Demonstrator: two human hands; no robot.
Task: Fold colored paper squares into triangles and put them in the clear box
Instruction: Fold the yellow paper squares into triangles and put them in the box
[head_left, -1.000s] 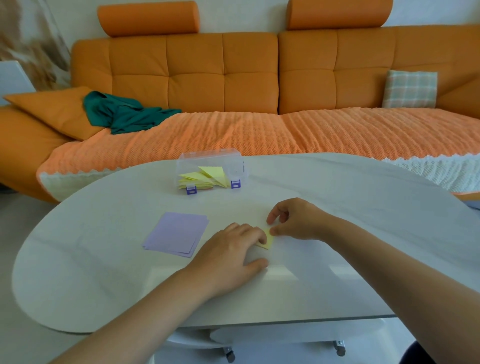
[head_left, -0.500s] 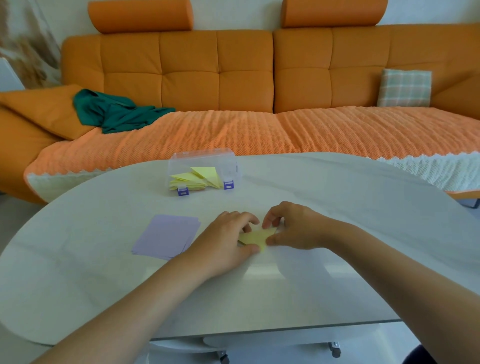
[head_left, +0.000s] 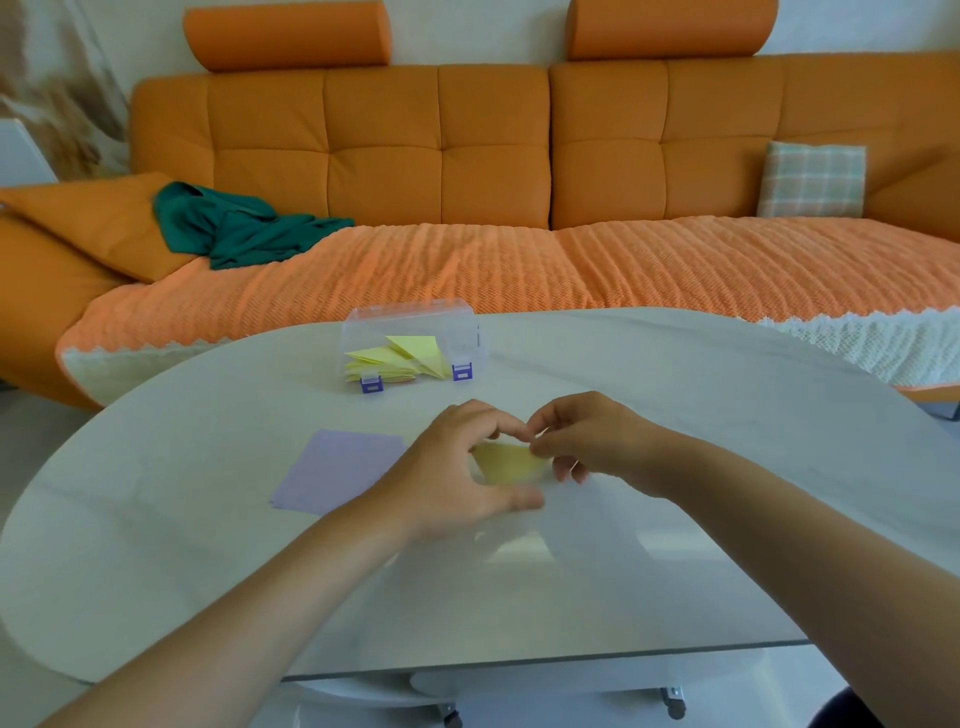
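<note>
- Starting nearest, the worktop (head_left: 675, 374) shows a straight front edge. Its far side sweeps round in a long curve, and the surface is pale, smooth and faintly glossy.
- The left hand (head_left: 457, 478) arches over a yellow paper (head_left: 506, 462), with its fingers curled round the top edge and its thumb stretched out underneath.
- The right hand (head_left: 592, 441) pinches the paper's right corner between thumb and forefinger, and its other fingers are loosely bent.
- The yellow paper sits between the two hands near the middle of the worktop, thin and flat. I cannot tell whether it touches the surface.
- Just beside the left hand lies a purple paper stack (head_left: 332, 470), square-cut and flat, with its sheets slightly fanned.
- A stretch of smooth surface separates the hands from the clear box (head_left: 410, 317), and more surface runs wide to the right.
- The box is see-through plastic with two purple clasps (head_left: 462, 372). It stands near the far curved edge and holds yellow triangles (head_left: 400, 358) piled loosely.
- Behind the worktop is an orange tufted sofa (head_left: 493, 156) under a ribbed orange blanket (head_left: 519, 270).
- A crumpled green cloth (head_left: 239, 228) lies at the left of the sofa, and a checked cushion (head_left: 813, 179) leans at the right.
</note>
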